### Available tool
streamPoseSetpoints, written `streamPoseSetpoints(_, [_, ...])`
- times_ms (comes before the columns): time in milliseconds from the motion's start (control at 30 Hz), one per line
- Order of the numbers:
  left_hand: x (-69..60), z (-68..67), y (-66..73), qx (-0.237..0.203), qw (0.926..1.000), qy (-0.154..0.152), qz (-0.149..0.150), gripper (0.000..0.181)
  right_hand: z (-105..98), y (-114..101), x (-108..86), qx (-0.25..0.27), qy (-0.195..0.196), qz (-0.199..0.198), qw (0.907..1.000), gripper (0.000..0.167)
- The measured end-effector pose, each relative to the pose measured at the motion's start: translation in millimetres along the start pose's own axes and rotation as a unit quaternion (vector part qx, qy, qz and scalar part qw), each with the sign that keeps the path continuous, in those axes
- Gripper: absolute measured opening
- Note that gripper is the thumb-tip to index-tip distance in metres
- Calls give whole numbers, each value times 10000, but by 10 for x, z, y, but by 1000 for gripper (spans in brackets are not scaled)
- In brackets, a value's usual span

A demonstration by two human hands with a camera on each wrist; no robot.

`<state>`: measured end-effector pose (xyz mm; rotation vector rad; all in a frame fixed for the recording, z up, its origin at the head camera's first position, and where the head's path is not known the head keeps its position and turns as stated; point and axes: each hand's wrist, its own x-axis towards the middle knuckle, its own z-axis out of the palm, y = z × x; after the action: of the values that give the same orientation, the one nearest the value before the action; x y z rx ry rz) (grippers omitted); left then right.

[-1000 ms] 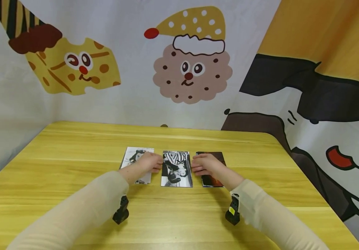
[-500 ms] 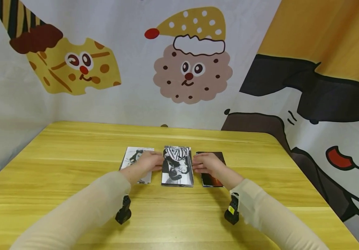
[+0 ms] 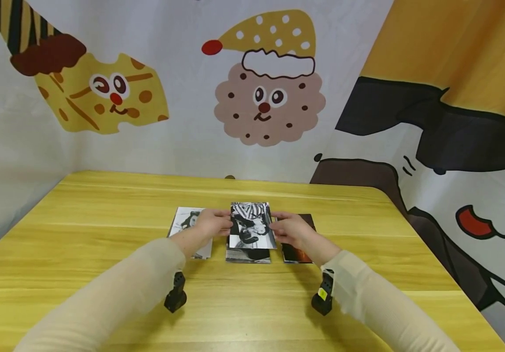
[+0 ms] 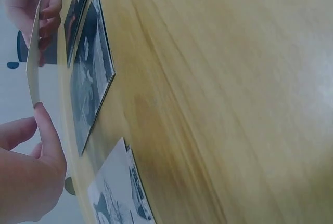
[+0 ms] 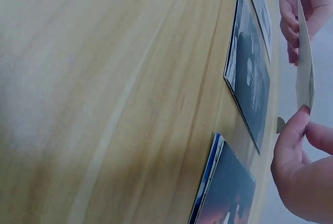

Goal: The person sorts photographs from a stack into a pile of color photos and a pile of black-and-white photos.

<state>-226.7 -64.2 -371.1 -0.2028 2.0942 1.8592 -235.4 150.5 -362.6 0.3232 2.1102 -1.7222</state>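
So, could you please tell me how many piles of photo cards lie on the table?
3. The left pile and right pile are partly hidden by the left hand and right hand in the head view; the middle pile lies below the raised photo card.

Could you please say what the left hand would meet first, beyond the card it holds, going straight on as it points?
Probably the right hand, which holds the opposite edge of the card; the head view leaves exact depth unclear.
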Motion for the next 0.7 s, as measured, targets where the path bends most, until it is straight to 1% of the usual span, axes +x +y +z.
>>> streamPoseSetpoints(200, [-11,-73,26,65,9999,-116,65,47,50,-27,9,-73,115,8,9999,49])
streamPoseSetpoints(333, [3,-108,43,147,9998,-71,61,47,90,-59,6,-101,155,-9,9998,48])
streamPoseSetpoints(500, [-16,-157,115,247,9996,-50,114,46,129,-109,-20,-96,153,-74,9998,49])
streamPoseSetpoints(700, [-64,-220,215,333,9993,-77,122,47,151,-172,-41,6,37,-202,9998,50])
